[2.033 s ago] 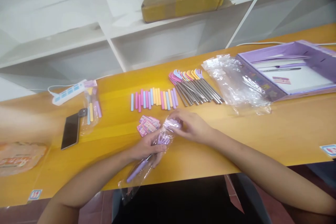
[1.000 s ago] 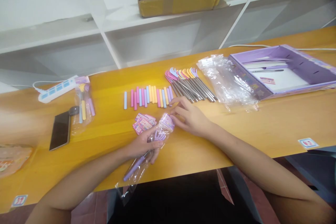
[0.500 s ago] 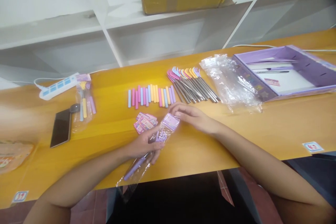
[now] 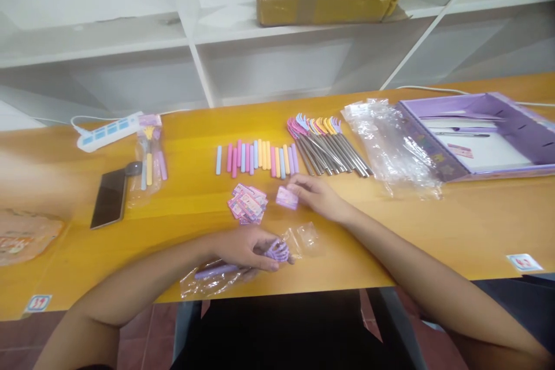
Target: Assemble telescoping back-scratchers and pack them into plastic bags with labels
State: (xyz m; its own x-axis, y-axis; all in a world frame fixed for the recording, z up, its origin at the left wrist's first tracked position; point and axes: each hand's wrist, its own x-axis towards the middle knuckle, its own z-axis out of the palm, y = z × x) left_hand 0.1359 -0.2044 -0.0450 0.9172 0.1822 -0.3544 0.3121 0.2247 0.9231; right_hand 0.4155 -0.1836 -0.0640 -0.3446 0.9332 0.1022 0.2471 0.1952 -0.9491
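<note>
Your right hand (image 4: 318, 196) pinches the card (image 4: 286, 199), now unpacked and apart from the bagged purple tool (image 4: 278, 251) your left hand (image 4: 243, 245) grips.

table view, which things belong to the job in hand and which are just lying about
Likely in the job:
- bagged purple claw, left hand
- card, right hand
- card pile
- coloured sticks
- metal rods
- clear bags

Seemingly just lying about:
- dark-screened device
- power strip
- taped box
</note>
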